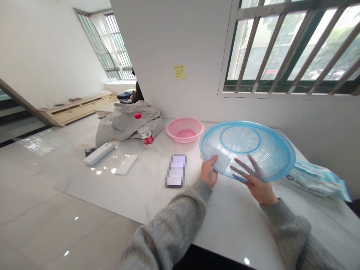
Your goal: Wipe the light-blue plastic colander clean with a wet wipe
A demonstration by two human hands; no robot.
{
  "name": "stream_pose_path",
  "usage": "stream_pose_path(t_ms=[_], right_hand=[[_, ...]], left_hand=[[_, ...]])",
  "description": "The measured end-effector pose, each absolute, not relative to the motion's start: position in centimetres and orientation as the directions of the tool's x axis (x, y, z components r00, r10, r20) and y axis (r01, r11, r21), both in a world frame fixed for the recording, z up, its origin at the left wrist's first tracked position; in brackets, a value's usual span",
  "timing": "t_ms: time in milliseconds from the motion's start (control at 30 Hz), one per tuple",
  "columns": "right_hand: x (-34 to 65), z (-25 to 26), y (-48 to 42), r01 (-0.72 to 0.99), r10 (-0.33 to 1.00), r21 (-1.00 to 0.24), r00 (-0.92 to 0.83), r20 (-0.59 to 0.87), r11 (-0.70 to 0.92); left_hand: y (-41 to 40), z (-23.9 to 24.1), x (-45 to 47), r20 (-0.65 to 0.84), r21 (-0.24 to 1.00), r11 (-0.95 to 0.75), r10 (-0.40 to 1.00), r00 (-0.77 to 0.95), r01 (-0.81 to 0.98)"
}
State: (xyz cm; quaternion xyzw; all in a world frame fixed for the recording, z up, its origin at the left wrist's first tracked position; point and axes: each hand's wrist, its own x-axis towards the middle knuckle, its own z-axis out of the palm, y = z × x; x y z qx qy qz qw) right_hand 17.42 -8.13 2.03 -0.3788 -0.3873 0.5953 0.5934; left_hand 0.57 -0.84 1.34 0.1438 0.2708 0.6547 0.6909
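A round, see-through blue plastic colander [277, 144] is tilted up above the table on the right. My right hand [260, 187] supports it at the near rim; its fingers are spread beneath and show through the slotted plastic, with the thumb at the edge. At the left part of the rim, my left hand [210, 171] is closed on a white wipe [221, 162], which lies against the colander's inner surface. The thumb is on top, and the fingers below are mostly hidden.
On the white table [152, 198] are a phone [176, 170], a pink basin [185, 131], a red-capped bottle [144, 131], a grey bag [126, 122], a white elongated case [99, 154] and a flat white item [127, 164]. A wipes packet [315, 180] lies right. A person [137, 92] shows behind the bag.
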Motion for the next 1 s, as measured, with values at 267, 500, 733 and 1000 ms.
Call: stream_pose_path(t_ms=[267,500,733,1000], right_hand=[[17.5,2.3,-8.1,-0.402,1.0,-0.916,-0.006,0.013,0.01],[17.8,2.4,-8.0,-0.391,1.0,-0.92,0.004,0.025,0.025],[18.3,2.1,-7.6,-0.346,0.995,-0.938,0.094,-0.011,0.023],[18.3,2.2,-7.5,-0.284,0.99,-0.959,0.136,-0.024,0.015]], left_hand=[[-1.2,2.0,0.6,-0.075,0.562,0.132,0.991,0.109,-0.817],[-1.3,2.1,0.5,-0.05,0.562,0.116,0.993,0.107,-0.819],[-1.4,2.1,0.5,-0.033,0.648,0.078,0.997,0.075,-0.757],[-1.2,1.4,0.8,-0.076,0.683,0.001,0.995,-0.069,-0.73]])
